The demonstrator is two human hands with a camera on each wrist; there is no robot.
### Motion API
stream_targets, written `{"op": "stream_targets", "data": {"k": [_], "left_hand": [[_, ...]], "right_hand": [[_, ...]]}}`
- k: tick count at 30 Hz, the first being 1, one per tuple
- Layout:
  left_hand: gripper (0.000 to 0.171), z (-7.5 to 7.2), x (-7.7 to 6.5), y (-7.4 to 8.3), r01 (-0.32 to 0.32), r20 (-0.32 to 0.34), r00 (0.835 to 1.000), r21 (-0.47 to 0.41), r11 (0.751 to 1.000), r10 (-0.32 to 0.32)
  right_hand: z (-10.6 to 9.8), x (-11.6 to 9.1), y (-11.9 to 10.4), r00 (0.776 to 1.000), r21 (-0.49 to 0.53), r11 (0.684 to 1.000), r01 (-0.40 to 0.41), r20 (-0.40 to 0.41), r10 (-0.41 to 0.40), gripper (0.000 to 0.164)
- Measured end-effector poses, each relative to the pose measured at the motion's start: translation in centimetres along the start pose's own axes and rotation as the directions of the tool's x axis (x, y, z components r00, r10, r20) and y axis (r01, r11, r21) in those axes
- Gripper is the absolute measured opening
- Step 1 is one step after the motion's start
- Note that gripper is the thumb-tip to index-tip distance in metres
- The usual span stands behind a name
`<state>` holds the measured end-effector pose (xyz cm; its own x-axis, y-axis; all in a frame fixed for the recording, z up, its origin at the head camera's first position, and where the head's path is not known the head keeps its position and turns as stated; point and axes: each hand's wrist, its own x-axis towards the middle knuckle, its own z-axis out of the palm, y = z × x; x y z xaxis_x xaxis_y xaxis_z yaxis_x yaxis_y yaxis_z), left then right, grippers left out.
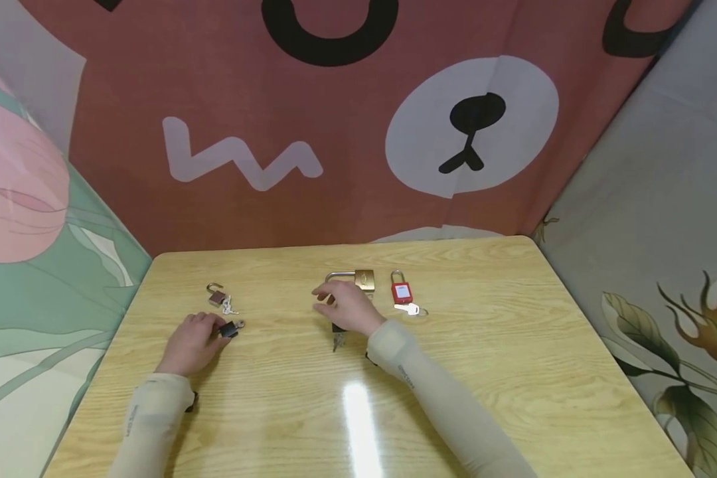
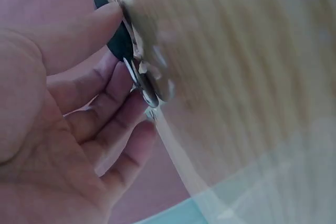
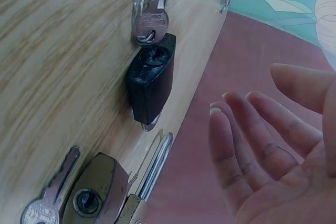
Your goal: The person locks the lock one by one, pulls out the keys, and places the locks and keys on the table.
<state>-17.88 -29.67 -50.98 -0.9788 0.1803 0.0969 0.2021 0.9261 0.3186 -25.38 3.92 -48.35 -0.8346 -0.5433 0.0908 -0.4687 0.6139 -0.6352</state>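
A cream fabric sleeve [image 1: 454,405] lies nearest; I find its right hand [image 1: 349,309] near a black block-shaped padlock [image 3: 151,85], fingers loosely extended. The left hand [image 1: 188,345] pinches a second black padlock [image 1: 229,329] near a brown metal padlock [image 1: 218,298].

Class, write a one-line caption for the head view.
Left hand grips a black padlock; right hand hovers near a brass padlock, with a red padlock beyond.

Pale wood-grain table [image 1: 263,411] is supporting these: beyond left fingers [image 1: 202,318], small brown padlock [image 1: 218,298] with open shackle, silver keys [image 1: 228,307]; beyond right fingers [image 1: 328,289], brass padlock [image 1: 364,279] with long steel shackle. Red padlock [image 1: 401,293], white-labelled, is lying rightward; black block-shaped padlock [image 1: 338,328], nearer, partly hidden.
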Motion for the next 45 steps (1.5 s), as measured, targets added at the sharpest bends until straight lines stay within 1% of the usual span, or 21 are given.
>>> {"op": "stream_targets", "data": {"k": [3,5,7,11,14,16,19,21,24,27,30,31,32,33,34,35,38,40,41,42,45], "left_hand": [[0.029,-0.1,0.1,0.8,-0.03,-0.058,0.998,0.023,0.999,0.032],[0.029,-0.4,0.3,1.6,-0.046,-0.085,0.995,0.018,0.999,0.047],[0.03,-0.8,0.6,2.7,-0.062,-0.109,0.992,0.001,0.998,0.061],[0.031,-1.1,1.5,5.3,-0.096,-0.144,0.986,-0.057,0.994,0.087],[0.032,-0.8,2.5,7.3,-0.117,-0.143,0.985,-0.117,0.986,0.1],[0.033,-0.4,3.2,8.8,-0.135,-0.132,0.985,-0.163,0.977,0.114],[0.033,0.1,4.2,10.8,-0.173,-0.128,0.98,-0.204,0.963,0.149],[0.034,0.3,4.7,12.0,-0.209,-0.138,0.974,-0.212,0.955,0.182],[0.036,0.5,5.1,13.5,-0.258,-0.155,0.961,-0.189,0.947,0.23],[0.036,0.8,5.3,14.4,-0.295,-0.175,0.948,-0.171,0.94,0.266],[0.035,1.1,5.4,14.7,-0.306,-0.205,0.942,-0.208,0.929,0.264],[0.035,1.2,5.5,14.8,-0.301,-0.216,0.943,-0.242,0.922,0.252],[0.035,1.2,5.5,14.7,-0.293,-0.226,0.946,-0.279,0.914,0.234],[0.035,1.3,5.5,14.6,-0.284,-0.236,0.948,-0.325,0.902,0.213],[0.036,1.3,5.6,14.5,-0.273,-0.244,0.951,-0.382,0.883,0.189],[0.036,1.3,5.7,14.4,-0.258,-0.243,0.956,-0.444,0.858,0.161],[0.039,1.2,5.9,14.1,-0.192,-0.204,0.976,-0.618,0.762,0.08],[0.038,1.2,6.1,14.0,-0.131,-0.148,0.988,-0.689,0.713,0.038],[0.038,1.2,6.1,14.0,-0.097,-0.112,0.993,-0.71,0.697,0.025],[0.038,1.2,6.2,14.0,-0.066,-0.078,0.997,-0.723,0.688,0.014],[0.035,1.5,6.4,14.2,0.001,-0.002,1.0,-0.763,0.646,-0.003]], "right_hand": [[0.0,0.1,-0.1,1.0,-0.009,1.0,0.002,0.011,-0.002,0.034],[0.0,0.2,-0.1,1.0,-0.006,1.0,0.006,0.019,-0.006,0.035],[-0.1,0.2,-0.1,1.0,0.015,1.0,0.014,0.023,-0.015,0.034],[-0.2,0.3,-0.2,0.998,0.099,0.994,0.051,0.034,-0.055,0.032],[-0.4,0.2,-0.3,0.997,0.155,0.986,0.057,0.049,-0.065,0.033],[-0.6,0.1,-0.5,0.997,0.183,0.982,0.04,0.057,-0.051,0.037],[-0.8,-0.1,-0.6,0.998,0.243,0.97,0.008,0.063,-0.024,0.04],[-0.8,-0.2,-0.6,0.997,0.311,0.95,-0.012,0.073,-0.011,0.039],[-0.7,-0.1,-0.4,0.996,0.42,0.907,-0.037,0.087,0.0,0.033],[-0.6,-0.1,-0.1,0.997,0.519,0.853,-0.052,0.081,0.012,0.027],[-0.9,-0.2,0.2,0.998,0.587,0.808,-0.059,0.065,0.025,0.023],[-1.0,-0.3,0.3,0.998,0.607,0.792,-0.063,0.062,0.031,0.023],[-1.2,-0.4,0.5,0.998,0.617,0.784,-0.067,0.059,0.038,0.024],[-1.4,-0.5,0.6,0.997,0.622,0.78,-0.07,0.055,0.046,0.025],[-1.6,-0.6,0.7,0.997,0.626,0.776,-0.074,0.049,0.056,0.026],[-1.9,-0.7,0.9,0.997,0.625,0.777,-0.077,0.041,0.066,0.028],[-2.6,-1.0,1.2,0.995,0.618,0.782,-0.088,0.023,0.094,0.031],[-3.0,-1.1,1.3,0.994,0.624,0.775,-0.096,0.021,0.107,0.029],[-3.1,-1.1,1.3,0.994,0.628,0.772,-0.099,0.023,0.11,0.028],[-3.2,-1.1,1.3,0.994,0.63,0.77,-0.1,0.024,0.11,0.028],[-3.3,-1.1,1.4,0.993,0.643,0.758,-0.105,0.031,0.112,0.024]]}}
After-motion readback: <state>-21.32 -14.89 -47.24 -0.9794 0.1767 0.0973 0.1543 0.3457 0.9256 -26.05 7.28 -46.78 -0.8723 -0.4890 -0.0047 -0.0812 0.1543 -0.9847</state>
